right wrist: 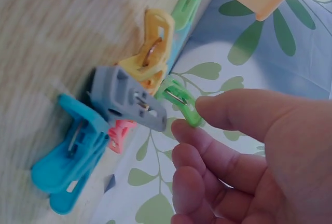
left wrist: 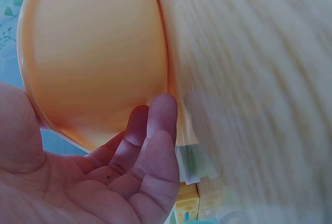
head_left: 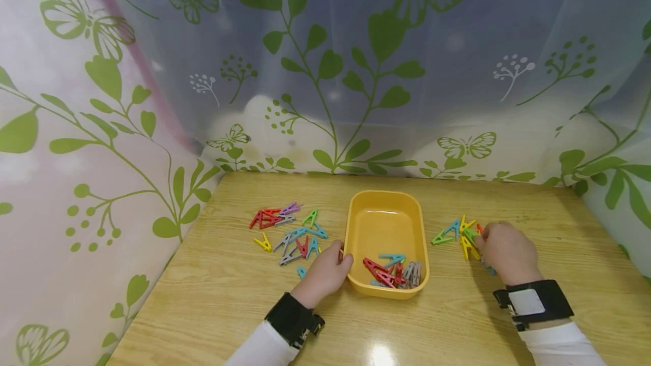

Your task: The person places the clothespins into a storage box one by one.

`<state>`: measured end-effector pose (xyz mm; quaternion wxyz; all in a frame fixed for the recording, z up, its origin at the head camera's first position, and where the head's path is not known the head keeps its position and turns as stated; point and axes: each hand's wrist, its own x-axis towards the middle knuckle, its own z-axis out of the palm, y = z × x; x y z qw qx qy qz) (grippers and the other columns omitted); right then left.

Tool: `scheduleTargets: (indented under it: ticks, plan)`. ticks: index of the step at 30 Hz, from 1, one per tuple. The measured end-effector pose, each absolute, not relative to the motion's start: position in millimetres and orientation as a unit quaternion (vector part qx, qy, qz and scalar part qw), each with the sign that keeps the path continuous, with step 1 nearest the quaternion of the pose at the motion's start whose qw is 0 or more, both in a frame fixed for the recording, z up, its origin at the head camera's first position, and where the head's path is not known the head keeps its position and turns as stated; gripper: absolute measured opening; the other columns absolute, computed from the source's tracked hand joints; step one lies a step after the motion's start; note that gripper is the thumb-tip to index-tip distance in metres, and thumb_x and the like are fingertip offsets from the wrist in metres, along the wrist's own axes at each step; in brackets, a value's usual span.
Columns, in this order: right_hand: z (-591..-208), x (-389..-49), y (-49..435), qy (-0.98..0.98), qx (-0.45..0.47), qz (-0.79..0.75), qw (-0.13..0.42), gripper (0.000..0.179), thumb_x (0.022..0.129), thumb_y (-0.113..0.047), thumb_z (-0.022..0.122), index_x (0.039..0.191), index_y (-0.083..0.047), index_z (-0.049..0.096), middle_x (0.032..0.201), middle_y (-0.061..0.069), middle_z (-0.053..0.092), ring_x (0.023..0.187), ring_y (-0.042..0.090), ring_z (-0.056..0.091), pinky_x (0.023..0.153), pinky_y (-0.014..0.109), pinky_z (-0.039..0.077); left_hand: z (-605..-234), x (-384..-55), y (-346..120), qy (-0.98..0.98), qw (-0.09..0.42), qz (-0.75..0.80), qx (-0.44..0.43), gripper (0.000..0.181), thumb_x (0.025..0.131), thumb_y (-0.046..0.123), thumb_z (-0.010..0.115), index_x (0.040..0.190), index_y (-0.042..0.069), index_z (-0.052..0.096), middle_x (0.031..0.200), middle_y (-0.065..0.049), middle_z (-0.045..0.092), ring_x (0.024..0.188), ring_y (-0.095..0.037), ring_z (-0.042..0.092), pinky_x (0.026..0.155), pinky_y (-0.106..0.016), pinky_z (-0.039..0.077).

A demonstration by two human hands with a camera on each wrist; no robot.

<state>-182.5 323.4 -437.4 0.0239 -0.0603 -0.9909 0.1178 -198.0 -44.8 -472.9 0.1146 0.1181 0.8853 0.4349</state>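
A yellow plastic container (head_left: 385, 229) stands on the wooden table with several clothespins (head_left: 378, 270) inside, red, blue and grey ones, at its near end. My left hand (head_left: 325, 271) grips its left side, thumb at the rim and fingers against the outer wall (left wrist: 98, 53). Right of the container, my right hand (head_left: 510, 254) pinches a green clothespin (right wrist: 180, 99) between thumb and index finger. Around it in the right wrist view lie a grey clothespin (right wrist: 124, 99), a blue clothespin (right wrist: 72, 151), a yellow clothespin (right wrist: 155, 42) and a partly hidden pink one.
Left of the container lies a loose spread of clothespins (head_left: 297, 233) in several colours. Another green clothespin (head_left: 441, 238) rests between the container and the right-hand pile. A patterned curtain (head_left: 325, 100) hangs along the table's back edge and sides.
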Motion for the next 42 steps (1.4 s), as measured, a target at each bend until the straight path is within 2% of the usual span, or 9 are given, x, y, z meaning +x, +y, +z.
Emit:
scheduleTargets:
  ticks: [7, 18, 24, 28, 33, 42]
  plan:
    - [-433, -179, 318, -0.988, -0.048, 0.122, 0.086, 0.029, 0.092, -0.016, 0.069, 0.101, 0.012, 0.070, 0.092, 0.027, 0.064, 0.066, 0.027, 0.059, 0.052, 0.040, 0.049, -472, -198, -45, 0.885, 0.114, 0.435, 0.120, 0.032, 0.107, 0.025, 0.047, 0.129, 0.004, 0.057, 0.087, -0.004, 0.057, 0.073, -0.015, 0.054, 0.063, -0.029, 0.044]
    - [-416, -165, 272, -0.963, 0.032, 0.116, 0.241, 0.025, 0.085, -0.014, 0.081, 0.092, 0.008, 0.072, 0.081, 0.019, 0.066, 0.057, 0.023, 0.058, 0.048, 0.037, 0.048, -472, -196, -45, 0.885, 0.109, 0.435, 0.124, 0.029, 0.107, 0.025, 0.048, 0.126, 0.004, 0.057, 0.086, -0.004, 0.057, 0.071, -0.016, 0.053, 0.061, -0.028, 0.043]
    - [-413, -157, 241, -0.945, 0.090, 0.119, 0.290, 0.021, 0.082, -0.013, 0.085, 0.091, 0.002, 0.073, 0.076, 0.012, 0.065, 0.055, 0.018, 0.055, 0.048, 0.033, 0.044, -472, -197, -45, 0.887, 0.114, 0.431, 0.120, 0.031, 0.107, 0.026, 0.047, 0.128, 0.004, 0.057, 0.087, -0.004, 0.057, 0.073, -0.015, 0.054, 0.063, -0.029, 0.044]
    - [-417, -152, 226, -0.941, 0.121, 0.126, 0.290, 0.021, 0.082, -0.015, 0.086, 0.091, -0.001, 0.074, 0.077, 0.009, 0.065, 0.055, 0.014, 0.054, 0.047, 0.027, 0.041, -471, -196, -45, 0.887, 0.113, 0.431, 0.120, 0.031, 0.107, 0.026, 0.048, 0.127, 0.004, 0.057, 0.087, -0.004, 0.057, 0.072, -0.016, 0.054, 0.062, -0.029, 0.044]
    - [-425, -148, 212, -0.948, 0.141, 0.124, 0.258, 0.020, 0.083, -0.019, 0.086, 0.092, -0.005, 0.074, 0.080, 0.006, 0.066, 0.062, 0.014, 0.059, 0.054, 0.029, 0.046, -471, -196, -46, 0.884, 0.111, 0.436, 0.123, 0.030, 0.107, 0.025, 0.049, 0.126, 0.004, 0.057, 0.086, -0.005, 0.056, 0.071, -0.016, 0.053, 0.061, -0.029, 0.043]
    - [-436, -146, 202, -0.955, 0.182, 0.095, 0.216, 0.019, 0.080, -0.020, 0.089, 0.088, -0.010, 0.075, 0.076, -0.004, 0.062, 0.060, 0.005, 0.048, 0.057, 0.027, 0.039, -471, -197, -45, 0.884, 0.115, 0.436, 0.123, 0.031, 0.107, 0.026, 0.048, 0.128, 0.004, 0.056, 0.087, -0.004, 0.057, 0.072, -0.016, 0.054, 0.062, -0.029, 0.044]
